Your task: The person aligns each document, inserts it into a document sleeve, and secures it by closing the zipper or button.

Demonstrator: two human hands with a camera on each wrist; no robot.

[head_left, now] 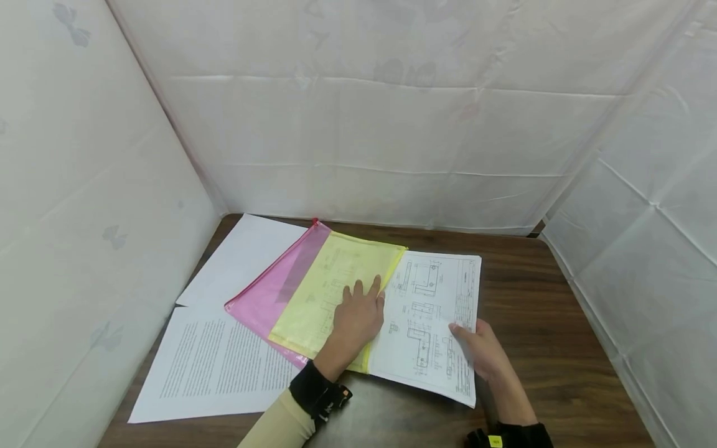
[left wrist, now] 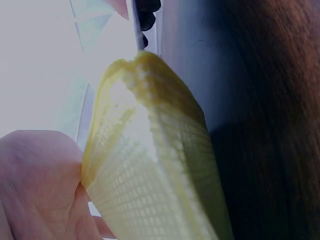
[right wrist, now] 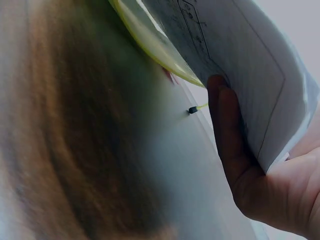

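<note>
A yellow mesh zip pouch (head_left: 330, 280) lies on top of a pink pouch (head_left: 274, 289) on the wooden table (head_left: 532, 298). My left hand (head_left: 361, 302) presses flat on the yellow pouch near its right edge, fingers straight. A stack of technical drawing sheets (head_left: 434, 311) sticks out of the pouch's right side. My right hand (head_left: 467, 339) pinches the stack's lower right edge, thumb on top. In the right wrist view the fingers (right wrist: 230, 135) curl under the lifted sheets (right wrist: 235, 55). The left wrist view shows my palm (left wrist: 35, 185) beside the pouch's raised mesh edge (left wrist: 160, 170).
A printed text sheet (head_left: 207, 367) lies at the front left and a blank sheet (head_left: 241, 255) behind it. White fabric walls (head_left: 392, 124) close the table in on three sides. A small black zipper pull (right wrist: 193, 109) hangs by the pouch.
</note>
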